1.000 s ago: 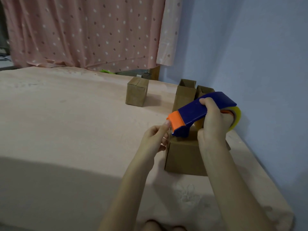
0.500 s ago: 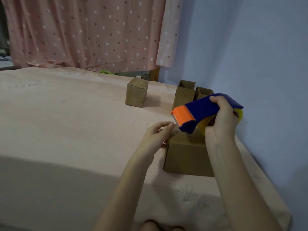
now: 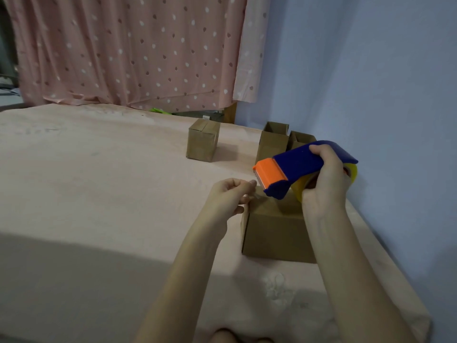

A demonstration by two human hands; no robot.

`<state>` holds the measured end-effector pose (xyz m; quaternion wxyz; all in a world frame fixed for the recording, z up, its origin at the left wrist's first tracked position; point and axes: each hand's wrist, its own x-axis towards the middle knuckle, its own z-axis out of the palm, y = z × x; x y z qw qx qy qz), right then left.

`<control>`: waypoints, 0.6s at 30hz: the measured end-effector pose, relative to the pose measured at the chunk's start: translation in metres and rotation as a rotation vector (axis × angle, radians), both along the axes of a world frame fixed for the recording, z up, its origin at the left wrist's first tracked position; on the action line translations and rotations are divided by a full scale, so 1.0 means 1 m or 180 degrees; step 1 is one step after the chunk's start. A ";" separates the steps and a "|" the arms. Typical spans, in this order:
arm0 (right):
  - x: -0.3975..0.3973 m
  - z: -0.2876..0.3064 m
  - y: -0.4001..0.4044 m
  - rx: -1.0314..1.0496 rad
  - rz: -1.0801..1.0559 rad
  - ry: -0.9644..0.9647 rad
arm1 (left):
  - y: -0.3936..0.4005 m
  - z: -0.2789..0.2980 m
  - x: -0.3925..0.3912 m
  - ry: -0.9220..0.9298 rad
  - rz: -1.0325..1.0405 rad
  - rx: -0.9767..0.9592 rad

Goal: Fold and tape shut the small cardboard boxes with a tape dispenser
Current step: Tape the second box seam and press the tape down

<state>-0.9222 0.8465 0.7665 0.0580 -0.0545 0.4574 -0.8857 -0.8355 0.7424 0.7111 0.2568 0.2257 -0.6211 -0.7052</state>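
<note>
Item: tape dispenser, blue body, orange cutter head, yellow roll. Held by right hand, fingers wrapped round the body, head tilted down over the near box, likely to feed tape onto its top.

Item: near box, flaps folded down, by the bed's right edge.

Item: left hand, fingertips pinched together at the cutter, apparently drawing out the clear tape end; the tape itself is barely visible.

Item: closed box, mid-bed toward the far edge, seemingly finished.

Items: two open boxes, far right corner against the wall, awaiting folding.
</note>
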 end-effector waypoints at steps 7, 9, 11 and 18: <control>0.001 -0.002 0.000 -0.0081 -0.0044 0.0048 | 0.007 0.009 -0.002 -0.0312 0.0285 -0.0090; 0.002 -0.002 -0.001 -0.0035 -0.0070 0.0070 | 0.008 0.011 -0.002 -0.0441 0.0237 -0.0104; 0.002 -0.003 -0.001 -0.0053 -0.0086 0.0067 | 0.007 0.014 -0.001 -0.0543 0.0213 -0.0015; 0.002 -0.005 -0.002 -0.0109 -0.0147 0.0080 | 0.003 0.023 0.000 -0.0827 0.0161 0.0268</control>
